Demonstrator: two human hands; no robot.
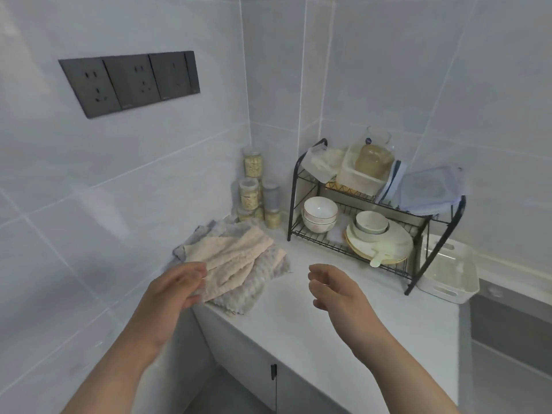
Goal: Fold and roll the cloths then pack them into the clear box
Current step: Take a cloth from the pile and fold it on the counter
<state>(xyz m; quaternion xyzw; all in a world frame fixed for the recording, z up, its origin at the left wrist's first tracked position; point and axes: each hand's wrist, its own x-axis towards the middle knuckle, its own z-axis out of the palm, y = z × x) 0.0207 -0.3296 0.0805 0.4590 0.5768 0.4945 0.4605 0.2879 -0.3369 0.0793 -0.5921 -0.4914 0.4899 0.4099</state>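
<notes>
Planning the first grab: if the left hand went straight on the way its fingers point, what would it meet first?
The peach cloth, lying on the grey cloth. The left hand seems to reach its near edge, though blur hides contact.
</notes>
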